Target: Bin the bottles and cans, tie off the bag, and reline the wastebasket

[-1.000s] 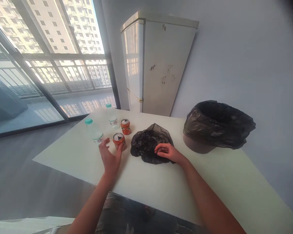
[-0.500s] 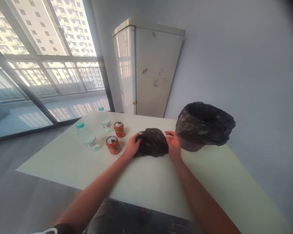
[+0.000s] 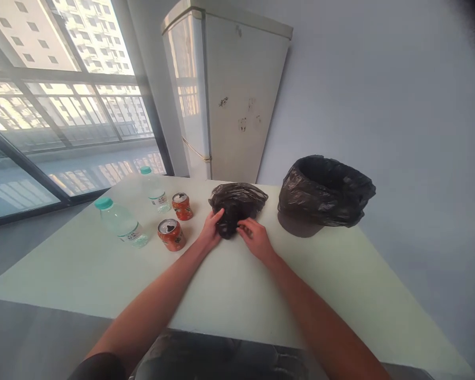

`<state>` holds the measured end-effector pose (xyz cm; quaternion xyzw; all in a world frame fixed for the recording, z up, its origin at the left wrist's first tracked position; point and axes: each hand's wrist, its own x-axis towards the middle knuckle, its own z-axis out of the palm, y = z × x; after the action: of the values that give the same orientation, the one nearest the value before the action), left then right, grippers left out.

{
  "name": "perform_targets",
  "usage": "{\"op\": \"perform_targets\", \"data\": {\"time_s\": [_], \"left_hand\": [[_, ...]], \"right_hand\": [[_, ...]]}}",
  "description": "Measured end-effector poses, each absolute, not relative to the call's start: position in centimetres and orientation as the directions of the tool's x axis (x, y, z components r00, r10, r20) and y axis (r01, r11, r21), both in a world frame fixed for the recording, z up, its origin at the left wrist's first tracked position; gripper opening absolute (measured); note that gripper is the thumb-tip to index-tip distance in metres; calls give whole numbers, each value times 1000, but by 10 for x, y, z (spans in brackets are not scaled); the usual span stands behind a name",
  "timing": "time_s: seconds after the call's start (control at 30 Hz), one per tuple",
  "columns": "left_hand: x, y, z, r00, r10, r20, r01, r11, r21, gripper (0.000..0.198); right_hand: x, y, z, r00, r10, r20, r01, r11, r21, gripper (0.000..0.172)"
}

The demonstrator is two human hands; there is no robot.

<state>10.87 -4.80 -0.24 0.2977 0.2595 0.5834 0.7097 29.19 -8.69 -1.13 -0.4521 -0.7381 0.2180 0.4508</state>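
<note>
1. Left hand (image 3: 210, 232) and right hand (image 3: 255, 237) are both closed on the near edge of the crumpled black bag (image 3: 237, 200), which lies mid-tabletop (image 3: 241, 295), between the near can (image 3: 171, 234) and the lined bin (image 3: 324, 190).
2. Risk: the film is thin and bunched. A hard pull apart could tear it or slip the pinch.
3. Risk: left hand is just beside the near can, whose top looks opened. A sideways sweep could tip it.

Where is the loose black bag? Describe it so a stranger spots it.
Start at the white fridge, then drop to the table before it. The loose black bag lies crumpled there, held by the left hand and right hand; unlike the lined bin, it sits collapsed.
</note>
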Motion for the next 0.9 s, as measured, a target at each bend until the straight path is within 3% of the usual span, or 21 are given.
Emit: {"op": "perform_targets", "data": {"time_s": [0.17,0.27,0.4,0.53,0.63,0.8,0.9], "left_hand": [[115,-47,-3,141,990,-17,-647,106,755,51],[115,-45,-6,156,987,-39,-659,134,740,50],[114,-43,-8,114,993,-25,-644,93,759,51],[115,-43,-7,33,999,-10,-616,28,787,54],[116,-45,-6,39,998,47,-598,-14,801,55],[111,-37,-7,-10,995,97,-562,-86,823,52],[104,-31,-11,-127,981,147,-443,-188,877,52]], "right_hand": [[296,-88,-11,-115,886,449,354,459,-815,22],[288,-94,-10,-261,858,443,367,513,-777,46],[285,-88,-18,-256,824,506,382,567,-730,9],[300,-75,-28,-10,935,354,257,344,-903,21],[310,-70,-30,132,956,261,196,233,-952,30],[315,-70,-23,69,970,233,119,224,-967,26],[316,-68,-23,-12,972,233,37,233,-972,40]]}}
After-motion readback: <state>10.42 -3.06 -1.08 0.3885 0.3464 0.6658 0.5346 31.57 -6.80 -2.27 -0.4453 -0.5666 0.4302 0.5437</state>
